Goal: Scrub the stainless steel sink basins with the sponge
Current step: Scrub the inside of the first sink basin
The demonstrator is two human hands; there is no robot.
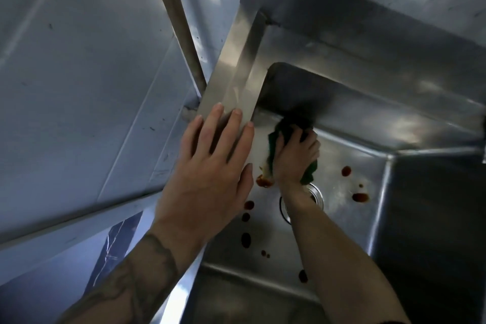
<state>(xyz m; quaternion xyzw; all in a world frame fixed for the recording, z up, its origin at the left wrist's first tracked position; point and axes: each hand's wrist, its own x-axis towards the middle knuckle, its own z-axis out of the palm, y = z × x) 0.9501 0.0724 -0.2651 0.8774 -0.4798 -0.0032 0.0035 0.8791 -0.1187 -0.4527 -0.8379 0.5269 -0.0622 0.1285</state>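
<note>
The right hand (294, 158) grips the green sponge (275, 137), pressing it low against the wall of the stainless steel sink basin (339, 218), above the drain (317, 196). The left hand (210, 166) lies flat, fingers spread, on the sink rim (232, 79). Reddish-brown spots (360, 197) dot the basin floor.

left hand (207, 166): bare; fingernails (237, 111) short and plain. left forearm (123, 294): bare, bears a dark tattoo (155, 258) of curved lines and shading. right hand (294, 158) and right forearm (342, 271): bare.
</note>
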